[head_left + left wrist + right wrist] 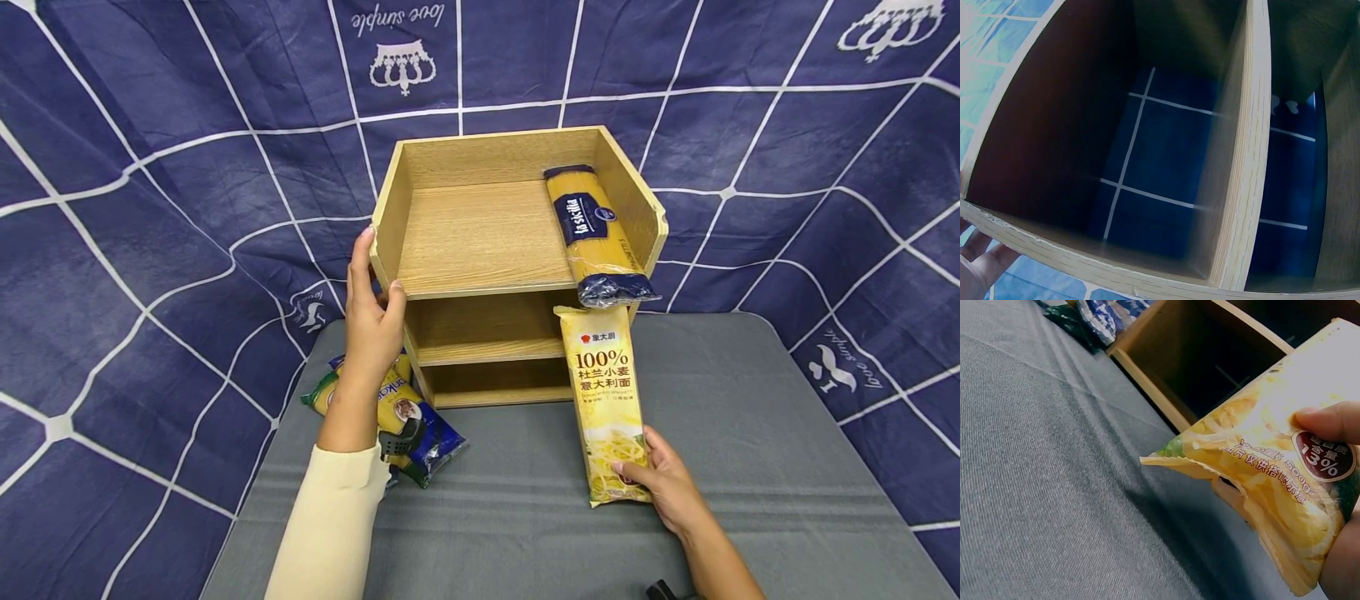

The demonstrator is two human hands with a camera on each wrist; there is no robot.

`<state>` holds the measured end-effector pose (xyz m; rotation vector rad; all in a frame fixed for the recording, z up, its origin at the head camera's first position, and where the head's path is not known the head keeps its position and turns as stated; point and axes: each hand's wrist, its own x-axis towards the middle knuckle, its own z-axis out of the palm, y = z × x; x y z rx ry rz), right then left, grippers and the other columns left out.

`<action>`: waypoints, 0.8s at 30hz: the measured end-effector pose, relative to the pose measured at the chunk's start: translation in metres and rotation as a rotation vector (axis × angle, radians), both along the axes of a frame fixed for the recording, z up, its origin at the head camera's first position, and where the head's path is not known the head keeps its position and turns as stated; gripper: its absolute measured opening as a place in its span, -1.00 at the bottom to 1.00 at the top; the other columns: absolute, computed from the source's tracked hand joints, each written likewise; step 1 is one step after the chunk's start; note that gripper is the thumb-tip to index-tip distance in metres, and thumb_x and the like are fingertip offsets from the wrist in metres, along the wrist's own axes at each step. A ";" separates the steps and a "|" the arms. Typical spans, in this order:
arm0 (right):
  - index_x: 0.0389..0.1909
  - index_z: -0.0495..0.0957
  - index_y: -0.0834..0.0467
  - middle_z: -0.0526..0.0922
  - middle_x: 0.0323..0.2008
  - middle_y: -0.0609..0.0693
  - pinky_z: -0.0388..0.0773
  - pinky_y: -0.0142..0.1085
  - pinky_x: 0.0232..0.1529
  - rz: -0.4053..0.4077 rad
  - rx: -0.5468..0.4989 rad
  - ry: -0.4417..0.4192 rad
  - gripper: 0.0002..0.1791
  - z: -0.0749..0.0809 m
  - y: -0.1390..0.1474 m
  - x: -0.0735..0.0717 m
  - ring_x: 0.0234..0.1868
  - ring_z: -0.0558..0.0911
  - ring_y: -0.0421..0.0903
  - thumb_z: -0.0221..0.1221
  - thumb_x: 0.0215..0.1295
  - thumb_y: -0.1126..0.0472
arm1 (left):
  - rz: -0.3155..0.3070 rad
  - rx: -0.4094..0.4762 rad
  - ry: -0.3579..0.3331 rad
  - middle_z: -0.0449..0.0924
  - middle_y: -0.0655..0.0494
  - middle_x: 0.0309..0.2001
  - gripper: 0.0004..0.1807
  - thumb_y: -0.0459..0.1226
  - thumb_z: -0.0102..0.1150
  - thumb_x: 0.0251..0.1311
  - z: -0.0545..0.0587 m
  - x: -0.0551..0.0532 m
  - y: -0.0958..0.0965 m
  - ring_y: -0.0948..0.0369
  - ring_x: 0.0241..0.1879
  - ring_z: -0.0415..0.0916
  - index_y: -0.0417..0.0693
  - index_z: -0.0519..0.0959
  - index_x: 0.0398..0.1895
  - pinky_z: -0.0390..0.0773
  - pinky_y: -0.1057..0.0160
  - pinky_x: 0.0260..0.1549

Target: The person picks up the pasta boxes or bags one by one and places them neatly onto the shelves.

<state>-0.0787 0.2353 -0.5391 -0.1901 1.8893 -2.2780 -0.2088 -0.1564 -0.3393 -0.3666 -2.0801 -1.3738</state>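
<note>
In the head view my right hand grips the lower end of a yellow pack of spaghetti, thumb on its front. The pack stands tilted before the right side of a wooden shelf, its upper end near the middle compartment's right side. The right wrist view shows the pack's crimped end raised off the cloth. My left hand holds the shelf's left side panel, thumb at the front edge and fingers along the outside. On the top tier, at the right, lies a spaghetti pack with a blue label.
Several yellow, blue and green packs lie on the grey cloth left of the shelf, partly behind my left arm. Blue fabric with white lines hangs behind and at both sides. In the left wrist view a wooden divider separates two compartments.
</note>
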 end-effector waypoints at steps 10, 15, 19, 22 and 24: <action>0.33 0.28 0.00 0.75 -0.06 -0.14 0.73 -0.22 -0.21 0.034 -0.004 -0.028 -0.38 0.007 -0.005 -0.006 -0.14 0.77 -0.13 0.16 0.32 0.49 | 0.004 0.006 -0.014 0.10 0.14 0.52 -0.18 -0.44 -0.07 0.36 -0.001 0.000 0.001 0.12 0.44 0.22 0.44 0.05 0.58 0.37 -0.15 0.30; 0.35 0.25 0.02 0.73 -0.03 -0.15 0.74 -0.22 -0.21 0.051 -0.011 -0.022 -0.38 0.011 -0.007 -0.007 -0.12 0.77 -0.13 0.15 0.34 0.47 | 0.005 0.007 -0.007 0.11 0.13 0.52 -0.19 -0.45 -0.07 0.36 -0.001 -0.001 0.001 0.12 0.43 0.24 0.40 0.06 0.58 0.37 -0.12 0.31; 0.34 0.27 -0.01 0.75 -0.06 -0.13 0.74 -0.22 -0.22 0.062 -0.046 -0.033 -0.39 0.013 -0.009 -0.008 -0.15 0.78 -0.11 0.12 0.36 0.48 | 0.006 0.010 -0.017 0.11 0.13 0.52 -0.19 -0.43 -0.07 0.36 -0.001 0.000 0.001 0.11 0.43 0.25 0.41 0.05 0.58 0.38 -0.12 0.30; 0.32 0.28 -0.03 0.76 -0.08 -0.12 0.74 -0.22 -0.23 0.069 -0.075 -0.038 -0.41 0.015 -0.010 -0.009 -0.16 0.78 -0.11 0.10 0.37 0.49 | 0.004 0.013 -0.021 0.11 0.13 0.52 -0.19 -0.43 -0.07 0.37 -0.001 0.000 0.001 0.10 0.42 0.26 0.43 0.05 0.58 0.40 -0.12 0.28; 0.33 0.28 -0.03 0.76 -0.09 -0.11 0.74 -0.21 -0.23 0.078 -0.095 -0.039 -0.41 0.015 -0.011 -0.009 -0.17 0.79 -0.11 0.08 0.38 0.50 | -0.001 0.017 -0.021 0.10 0.13 0.52 -0.19 -0.43 -0.07 0.37 -0.001 0.000 0.001 0.10 0.42 0.26 0.42 0.05 0.58 0.42 -0.13 0.26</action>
